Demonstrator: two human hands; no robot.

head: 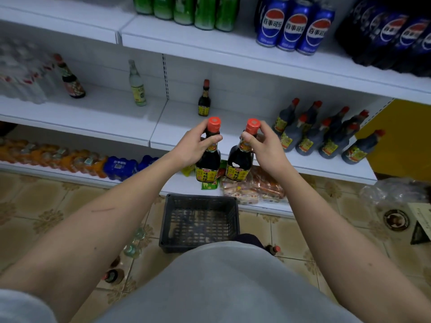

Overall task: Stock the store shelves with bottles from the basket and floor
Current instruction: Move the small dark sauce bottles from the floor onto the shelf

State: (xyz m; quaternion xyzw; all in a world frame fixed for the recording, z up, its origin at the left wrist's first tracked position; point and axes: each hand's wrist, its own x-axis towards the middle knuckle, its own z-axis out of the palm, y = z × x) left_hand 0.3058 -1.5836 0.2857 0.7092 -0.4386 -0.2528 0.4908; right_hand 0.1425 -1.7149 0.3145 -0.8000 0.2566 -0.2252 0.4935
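Two dark red-capped glass sauce bottles (208, 157) (240, 160) are gripped by left hand (194, 145) and right hand (265, 142); placement on white metal shelf (186, 127) is judged next.

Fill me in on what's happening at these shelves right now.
A person is stocking shelves. The left hand grips one dark sauce bottle by the neck, and the right hand grips a matching second bottle. Both are held upright in front of the middle shelf. The black basket on the floor looks empty, and a few bottles lie on the tiles beside it.
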